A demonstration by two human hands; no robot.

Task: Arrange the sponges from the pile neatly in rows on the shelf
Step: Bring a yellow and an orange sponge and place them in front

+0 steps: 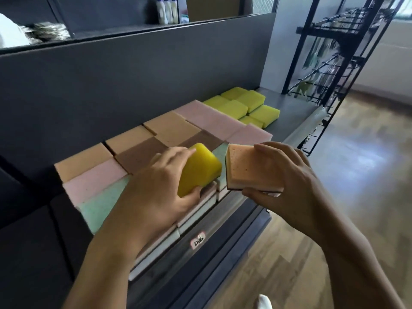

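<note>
A rounded yellow foam sponge point(198, 169) is gripped by the left hand point(156, 190) over the rows on the dark grey shelf point(287, 105), while a rectangular peach sponge point(249, 169) is pinched by the right hand point(289, 179).

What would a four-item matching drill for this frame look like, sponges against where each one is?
Column 1
1. yellow sponge
2. orange sponge
3. lime sponges
4. mint-green sponge

Column 2
A. far end of the shelf
B. gripped by the right hand
C. front row, near end of the shelf
D. gripped by the left hand

Pairs: 1-D, 2-B, 3-A, 4-C
</note>
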